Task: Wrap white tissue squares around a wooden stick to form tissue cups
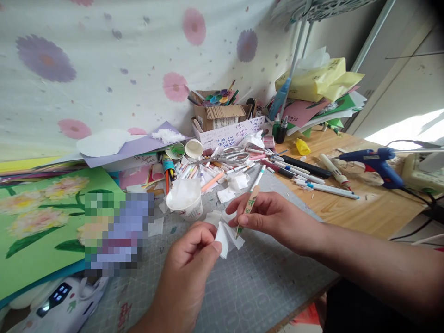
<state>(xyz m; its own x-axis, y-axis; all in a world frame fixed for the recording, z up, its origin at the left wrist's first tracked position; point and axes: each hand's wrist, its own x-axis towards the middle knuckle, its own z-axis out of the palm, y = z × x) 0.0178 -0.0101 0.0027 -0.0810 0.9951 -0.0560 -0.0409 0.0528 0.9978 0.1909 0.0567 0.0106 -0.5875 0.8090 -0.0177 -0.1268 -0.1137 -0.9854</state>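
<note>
While the left hand (189,259) pinches a small white paper piece (227,238) between thumb and fingertips above the grey cutting mat (243,286), the right hand (274,215) grips a pen (250,203) just beside it, the pen's lower tip touching the paper. A white paper cup (185,201) stands just beyond the left hand. A blue glue gun (376,162) lies on the wooden tabletop (374,208), well apart to the right.

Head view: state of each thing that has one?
left hand, pinching paper piece
right hand, gripping pen, tip at the paper
white cup, upright, tissue inside
small cup, tipped on its side
glue gun, resting on table, cord attached
</note>
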